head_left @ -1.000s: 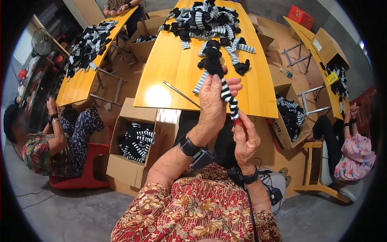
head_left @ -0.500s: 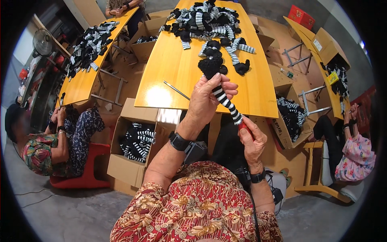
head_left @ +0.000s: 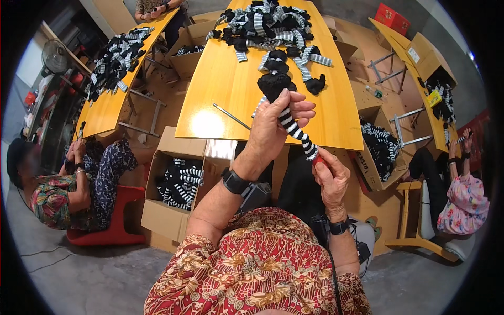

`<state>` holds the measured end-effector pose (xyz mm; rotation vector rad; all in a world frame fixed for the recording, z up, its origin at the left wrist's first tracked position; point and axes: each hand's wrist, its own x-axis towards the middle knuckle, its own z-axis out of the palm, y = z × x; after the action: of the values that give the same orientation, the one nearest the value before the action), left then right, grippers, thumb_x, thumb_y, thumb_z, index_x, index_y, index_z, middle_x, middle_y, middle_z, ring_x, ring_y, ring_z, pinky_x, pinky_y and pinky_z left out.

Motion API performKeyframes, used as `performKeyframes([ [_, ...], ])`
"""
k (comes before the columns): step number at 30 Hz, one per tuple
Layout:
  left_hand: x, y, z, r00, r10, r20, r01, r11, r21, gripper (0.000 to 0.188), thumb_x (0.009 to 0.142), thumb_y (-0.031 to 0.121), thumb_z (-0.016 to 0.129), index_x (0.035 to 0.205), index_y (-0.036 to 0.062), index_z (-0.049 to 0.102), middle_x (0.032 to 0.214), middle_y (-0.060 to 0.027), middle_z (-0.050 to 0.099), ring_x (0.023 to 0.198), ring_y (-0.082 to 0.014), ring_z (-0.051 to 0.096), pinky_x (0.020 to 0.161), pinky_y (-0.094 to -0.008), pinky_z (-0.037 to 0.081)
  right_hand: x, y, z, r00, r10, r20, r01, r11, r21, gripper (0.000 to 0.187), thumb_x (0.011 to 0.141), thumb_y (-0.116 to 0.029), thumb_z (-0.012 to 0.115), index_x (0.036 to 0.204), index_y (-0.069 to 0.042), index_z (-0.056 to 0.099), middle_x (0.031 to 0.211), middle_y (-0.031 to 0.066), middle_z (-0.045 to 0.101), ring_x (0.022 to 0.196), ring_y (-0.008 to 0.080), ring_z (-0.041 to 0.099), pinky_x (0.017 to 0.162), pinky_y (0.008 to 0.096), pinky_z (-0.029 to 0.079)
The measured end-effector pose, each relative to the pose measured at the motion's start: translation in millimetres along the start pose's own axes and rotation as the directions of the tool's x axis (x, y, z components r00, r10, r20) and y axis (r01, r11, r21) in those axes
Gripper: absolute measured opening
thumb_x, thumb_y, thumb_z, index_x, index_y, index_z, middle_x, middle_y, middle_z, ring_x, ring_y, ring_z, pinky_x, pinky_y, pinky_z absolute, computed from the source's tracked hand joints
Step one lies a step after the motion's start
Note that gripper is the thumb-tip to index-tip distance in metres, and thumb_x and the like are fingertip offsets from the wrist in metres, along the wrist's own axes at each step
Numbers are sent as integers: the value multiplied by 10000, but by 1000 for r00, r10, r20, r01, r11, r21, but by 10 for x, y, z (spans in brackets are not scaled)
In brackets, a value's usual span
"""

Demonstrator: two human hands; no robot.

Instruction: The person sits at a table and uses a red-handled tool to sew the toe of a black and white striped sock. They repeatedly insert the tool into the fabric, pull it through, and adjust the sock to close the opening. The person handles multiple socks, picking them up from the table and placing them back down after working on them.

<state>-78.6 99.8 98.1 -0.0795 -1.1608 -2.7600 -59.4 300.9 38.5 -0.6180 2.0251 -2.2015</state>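
Observation:
My left hand [head_left: 266,130] pinches a knitted piece [head_left: 295,128] under its thumb, its other fingers loosely extended. The piece is a narrow black-and-white striped tube with a bulky black end, which lies beyond my thumb over the table. My right hand [head_left: 334,181] is closed round a red handle [head_left: 317,159] at the tube's near, white-edged end. Whatever the handle joins on to is hidden, apparently within the tube. A thin metal rod [head_left: 231,116] rests on the yellow table [head_left: 210,86], left of my left hand.
A heap of black and grey-striped knitted pieces [head_left: 265,26] covers the table's far end. Open cartons of striped pieces stand at left [head_left: 178,184] and right [head_left: 380,152]. People sit at side tables left [head_left: 63,194] and right [head_left: 462,194].
My left hand has shifted slightly right and turned a little with the knitted piece. My right hand stays on the red handle, moved slightly right. The person at right has raised their hands.

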Motion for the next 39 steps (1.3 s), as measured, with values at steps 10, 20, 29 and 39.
performKeyframes([
  [10,0,61,-283,929,267,-255,-234,960,150,288,980,281,551,1108,28,605,959,-85,697,835,-141,681,702,-229,561,-54,-200,-21,988,-150,32,153,956,-252,298,877,-70,610,1165,-2,646,918,68,656,808,137,592,766,264,474],
  [20,11,160,-290,911,238,-338,-157,955,251,239,941,224,626,1082,31,607,886,-27,675,704,-67,619,597,-180,500,-126,-81,-19,986,-162,-38,150,964,-220,312,875,-53,606,1180,11,631,906,73,646,810,139,589,754,261,467],
  [29,8,93,-388,922,207,-326,-205,978,41,88,907,203,676,889,136,622,835,47,657,655,-29,560,563,-179,413,-158,-75,-23,979,-201,43,205,951,-233,307,866,-57,619,1169,-14,643,868,69,643,738,151,574,697,268,460],
  [39,-3,-11,-338,904,229,-362,-177,969,171,104,892,59,665,912,103,572,806,-5,628,664,-95,617,605,-205,509,-214,-54,29,989,-126,-73,103,962,-254,298,898,-45,590,1190,-2,631,945,86,660,827,150,608,761,264,480],
])
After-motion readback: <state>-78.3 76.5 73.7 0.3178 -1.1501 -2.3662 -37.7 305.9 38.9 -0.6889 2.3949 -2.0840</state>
